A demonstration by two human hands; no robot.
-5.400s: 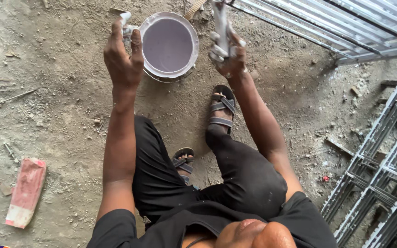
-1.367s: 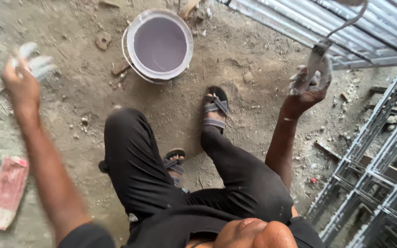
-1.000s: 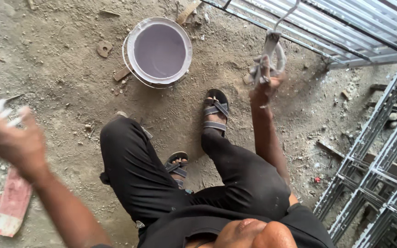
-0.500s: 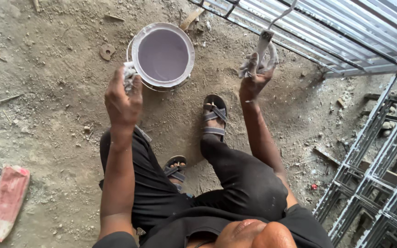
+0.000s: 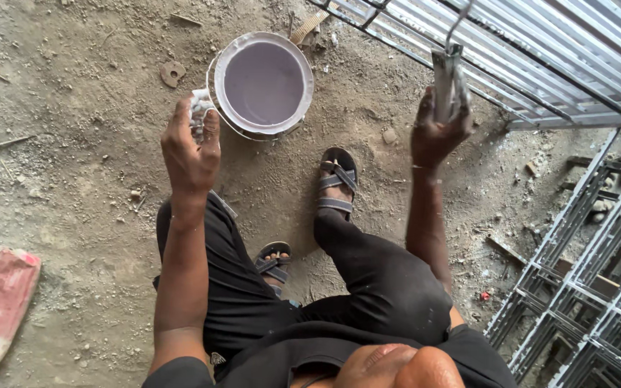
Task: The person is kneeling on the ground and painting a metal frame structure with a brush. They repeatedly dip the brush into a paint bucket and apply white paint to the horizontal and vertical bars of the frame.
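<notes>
— What sort of place is this?
— A rough metalworking or building yard. The ground [image 5: 73, 144] is bare dirt strewn with rubble and scraps.
— What shows the trade?
— Welded metal grilles [image 5: 583, 287] lie stacked at the right, a larger grey grille panel [image 5: 540, 50] sits above, and a paint bucket [image 5: 264, 82] of pale lilac paint stands in the dirt.

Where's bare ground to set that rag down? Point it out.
Bare dirt lies left of the paint bucket, between the left hand holding the rag and the red brick. It is crowded right of the right hand, by the metal grilles.
</notes>
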